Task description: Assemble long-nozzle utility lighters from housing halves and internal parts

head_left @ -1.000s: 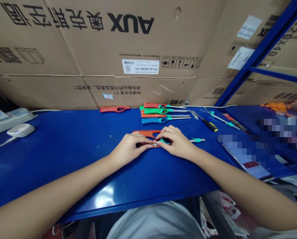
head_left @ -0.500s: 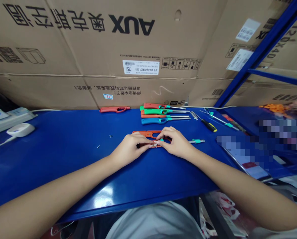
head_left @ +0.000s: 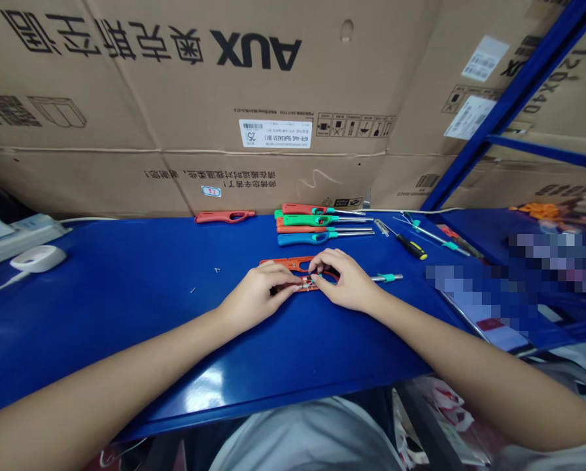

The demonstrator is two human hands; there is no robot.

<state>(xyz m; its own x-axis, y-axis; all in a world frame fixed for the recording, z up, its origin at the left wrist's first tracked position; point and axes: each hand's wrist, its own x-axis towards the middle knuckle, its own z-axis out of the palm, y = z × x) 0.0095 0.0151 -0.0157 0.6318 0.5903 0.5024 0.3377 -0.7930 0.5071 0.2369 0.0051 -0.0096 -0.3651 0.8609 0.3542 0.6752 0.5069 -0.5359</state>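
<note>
My left hand (head_left: pixel 266 286) is closed, its thumb and fingers gripping the left part of an open orange lighter casing half (head_left: pixel 305 288) low over the table. Small white parts and a wire show inside it. My right hand (head_left: pixel 344 280) is curled at the casing's right part, thumb and forefinger pinched together; a bit of green shows by them, but what they pinch is too small to name. A second orange casing half (head_left: pixel 286 263) lies just behind. Out past my right hand sticks a metal lighter tube (head_left: pixel 394 277) with a green piece on it.
Several gas lighters (head_left: pixel 300 239) lie stacked behind, a red casing (head_left: pixel 224 216) left of them. A screwdriver (head_left: pixel 411 247), another lighter tube (head_left: pixel 437 237) and a phone (head_left: pixel 489 320) lie right. Tiny screws (head_left: pixel 217 269) lie left, near a white charger (head_left: pixel 38 258). Cardboard (head_left: pixel 175 98) walls the back.
My right thumb and forefinger have shifted slightly right and up from the casing's inner parts, so more of the white parts and wire shows. My left hand keeps its grip.
</note>
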